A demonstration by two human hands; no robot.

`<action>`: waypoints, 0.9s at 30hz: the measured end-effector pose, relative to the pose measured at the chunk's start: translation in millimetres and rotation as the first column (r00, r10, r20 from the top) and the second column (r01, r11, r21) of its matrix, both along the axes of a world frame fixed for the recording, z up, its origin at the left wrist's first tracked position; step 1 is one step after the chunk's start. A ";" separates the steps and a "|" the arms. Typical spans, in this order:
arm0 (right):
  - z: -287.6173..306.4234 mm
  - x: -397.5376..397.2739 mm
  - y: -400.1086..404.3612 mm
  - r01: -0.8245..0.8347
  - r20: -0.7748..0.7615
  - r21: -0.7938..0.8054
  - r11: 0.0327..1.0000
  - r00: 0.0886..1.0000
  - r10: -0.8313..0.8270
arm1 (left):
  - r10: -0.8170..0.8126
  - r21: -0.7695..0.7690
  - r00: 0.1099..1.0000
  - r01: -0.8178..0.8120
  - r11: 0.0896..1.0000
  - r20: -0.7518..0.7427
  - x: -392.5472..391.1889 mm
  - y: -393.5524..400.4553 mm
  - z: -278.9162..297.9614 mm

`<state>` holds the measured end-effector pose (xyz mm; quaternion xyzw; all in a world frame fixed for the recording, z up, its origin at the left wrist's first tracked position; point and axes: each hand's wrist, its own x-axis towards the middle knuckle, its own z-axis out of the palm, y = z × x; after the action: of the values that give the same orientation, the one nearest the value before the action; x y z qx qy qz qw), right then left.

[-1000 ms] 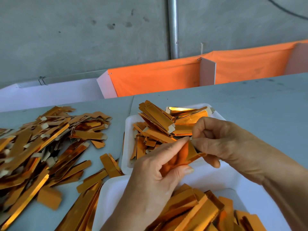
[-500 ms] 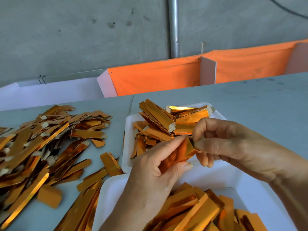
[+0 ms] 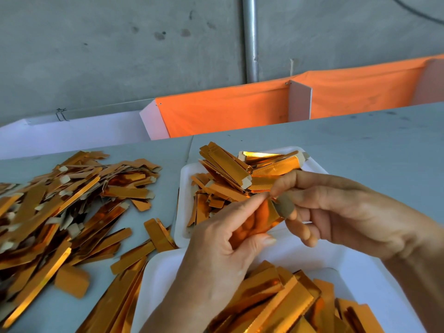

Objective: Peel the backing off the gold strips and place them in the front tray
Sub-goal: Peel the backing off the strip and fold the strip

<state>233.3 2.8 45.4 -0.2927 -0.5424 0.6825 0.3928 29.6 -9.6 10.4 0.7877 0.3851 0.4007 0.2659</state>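
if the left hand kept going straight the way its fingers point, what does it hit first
Probably the right hand. The left hand points up and to the right, gripping a gold strip whose tip the right fingers already pinch. Past them lies the far tray; depth is unclear.

A single wide-angle camera worn on the person's head is looking forward and down from close above the grey table [image 3: 360, 150], taking in both hands at the lower centre, the near white tray [image 3: 312, 258] cut by the bottom edge, and the concrete wall [image 3: 120, 56] rising behind.
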 end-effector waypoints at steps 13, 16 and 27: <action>2.1 -4.8 -0.4 0.081 0.195 0.018 0.997 0.977 -0.083 | 0.028 -0.010 0.999 -0.028 1.000 -0.017 3.7 -1.5 -1.1; 2.0 -4.3 -0.7 0.097 0.230 0.025 0.995 0.968 -0.100 | 0.024 -0.004 1.000 -0.024 1.000 -0.019 4.1 -1.4 -1.1; 2.4 -0.8 -0.4 0.128 0.245 0.021 0.992 0.961 -0.129 | -0.003 -0.005 1.000 0.003 1.000 -0.015 4.6 -4.5 0.6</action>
<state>232.5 2.4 47.8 -0.4088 -0.5685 0.6125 0.3667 34.2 -14.1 11.0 0.7907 0.3869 0.3933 0.2654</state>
